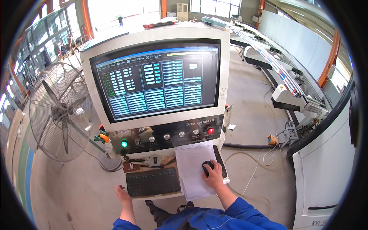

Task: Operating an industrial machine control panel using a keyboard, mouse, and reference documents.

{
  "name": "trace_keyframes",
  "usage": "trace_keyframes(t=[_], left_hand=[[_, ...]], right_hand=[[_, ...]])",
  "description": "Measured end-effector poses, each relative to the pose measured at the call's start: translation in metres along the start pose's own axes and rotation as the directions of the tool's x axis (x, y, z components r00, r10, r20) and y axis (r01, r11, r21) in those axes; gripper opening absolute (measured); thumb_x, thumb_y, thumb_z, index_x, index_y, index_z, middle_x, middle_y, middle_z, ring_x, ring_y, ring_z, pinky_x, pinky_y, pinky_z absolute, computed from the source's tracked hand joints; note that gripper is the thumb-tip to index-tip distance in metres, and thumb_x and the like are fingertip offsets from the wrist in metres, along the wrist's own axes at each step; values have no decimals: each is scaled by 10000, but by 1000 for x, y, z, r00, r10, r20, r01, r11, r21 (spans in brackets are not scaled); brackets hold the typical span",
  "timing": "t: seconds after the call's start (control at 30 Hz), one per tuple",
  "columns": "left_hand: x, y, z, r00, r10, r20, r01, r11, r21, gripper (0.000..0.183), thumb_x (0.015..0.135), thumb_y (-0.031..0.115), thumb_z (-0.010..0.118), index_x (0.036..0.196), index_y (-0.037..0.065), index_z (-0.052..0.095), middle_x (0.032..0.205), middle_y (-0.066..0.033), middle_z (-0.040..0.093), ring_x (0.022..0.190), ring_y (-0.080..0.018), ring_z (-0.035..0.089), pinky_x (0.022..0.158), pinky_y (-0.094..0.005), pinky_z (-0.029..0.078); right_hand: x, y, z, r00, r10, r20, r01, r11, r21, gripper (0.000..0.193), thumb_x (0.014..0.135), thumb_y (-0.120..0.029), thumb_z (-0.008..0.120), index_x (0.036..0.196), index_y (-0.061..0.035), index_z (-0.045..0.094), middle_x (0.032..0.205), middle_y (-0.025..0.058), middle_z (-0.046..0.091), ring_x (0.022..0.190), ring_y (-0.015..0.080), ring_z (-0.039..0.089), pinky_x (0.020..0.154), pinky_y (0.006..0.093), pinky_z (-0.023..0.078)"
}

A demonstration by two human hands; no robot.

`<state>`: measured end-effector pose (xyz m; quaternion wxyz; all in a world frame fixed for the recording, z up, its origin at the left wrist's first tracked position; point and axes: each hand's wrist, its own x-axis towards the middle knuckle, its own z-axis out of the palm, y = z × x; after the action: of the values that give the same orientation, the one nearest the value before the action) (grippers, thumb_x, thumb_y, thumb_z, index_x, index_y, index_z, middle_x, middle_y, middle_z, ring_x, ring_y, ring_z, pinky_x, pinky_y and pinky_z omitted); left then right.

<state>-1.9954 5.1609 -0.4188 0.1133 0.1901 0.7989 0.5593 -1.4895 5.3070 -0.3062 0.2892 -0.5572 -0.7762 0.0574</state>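
My right hand [214,175] is closed over a black computer mouse [207,167], which rests on white paper sheets [191,163]. The sheets lie on the right part of the console's shelf and hang over its front edge. Left of them sits a black keyboard [153,182]. Beside the shelf's left front corner is my left hand [122,194], its fingers loosely apart and nothing visible in it. Above the shelf, a large monitor [157,82] in a pale housing displays rows of blue fields and a toolbar.
Under the monitor, a black panel carries a lit green button [124,143] and a red knob [210,130]. Calipers [154,160] and small tools lie behind the keyboard. A caged fan [61,111] stands left; hoses and cables run over the floor right, near a white machine cabinet [326,165].
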Motion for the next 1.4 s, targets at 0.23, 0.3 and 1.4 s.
trace_keyframes(t=[0.23, 0.3, 1.4], left_hand=[[1, -2, 1, 1000, -20, 15, 21, 999, -30, 540, 1106, 492, 379, 1074, 28, 655, 942, -85, 664, 902, -214, 615, 834, -389, 477], [0, 0, 2, 1000, -3, 2, 3, 1000, 9, 549, 1106, 496, 376, 1076, 25, 658, 945, -89, 668, 901, -216, 617, 838, -390, 478], [-18, 33, -1, 1000, 5, 2, -5, 993, 119, 493, 1108, 383, 378, 1074, -14, 669, 993, -224, 743, 965, -398, 713, 889, -506, 521]], right_hand=[[0, -2, -1, 1000, 1, -5, -1, 1000, -5, 485, 759, -226, 790, 1237, -193, 715, 1423, 177, 522, 1254, 414, 523, 1054, 529, 443], [0, -3, -2, 1000, 8, -2, -8, 1000, -6, 490, 761, -221, 789, 1243, -191, 708, 1424, 180, 521, 1253, 418, 524, 1051, 531, 449], [-1, -3, 5, 998, -44, -54, 45, 999, 17, 463, 717, -114, 749, 1178, -139, 703, 1349, 219, 534, 1216, 441, 520, 1060, 548, 434]])
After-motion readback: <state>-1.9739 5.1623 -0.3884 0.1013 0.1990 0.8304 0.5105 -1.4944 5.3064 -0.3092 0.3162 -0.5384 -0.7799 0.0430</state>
